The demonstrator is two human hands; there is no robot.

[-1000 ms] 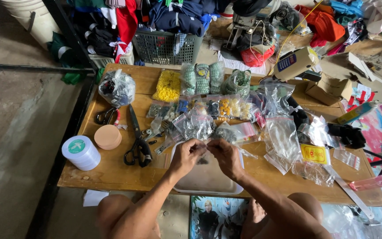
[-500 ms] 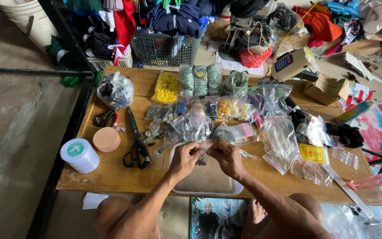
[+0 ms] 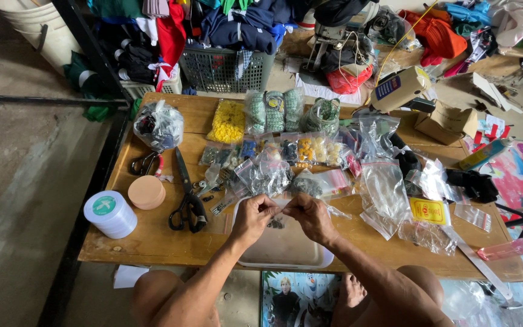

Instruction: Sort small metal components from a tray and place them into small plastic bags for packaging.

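Clear thin plastic forms the small bag (image 3: 278, 209) pinched between both hands above the white tray (image 3: 286, 245), which sits at the near edge of the wooden counter (image 3: 152, 239). The bag looks very light, limp and somewhat slippery; its film would crumple rather than resist, so the firm place to take it is the top rim, where both hands now meet. Whatever small dark pieces lie in the tray below it are too small to identify.

Left hand (image 3: 252, 216): grip closed, thumb and forefinger pinching the bag's left end, wrist bent slightly inward, forearm rising from the near edge. Right hand (image 3: 310, 216): grip likewise closed on the bag's right end, knuckles up, forearm angled in from the near right corner. The two hands are almost touching over the tray's far side.

Black scissors (image 3: 187, 200) lie left of the tray, pointing toward the far edge. A white tape roll (image 3: 109, 213) and a round tan lid (image 3: 146, 192) stand near the left edge. More small bags (image 3: 388, 191) of beads and parts cover the middle and right of the counter.
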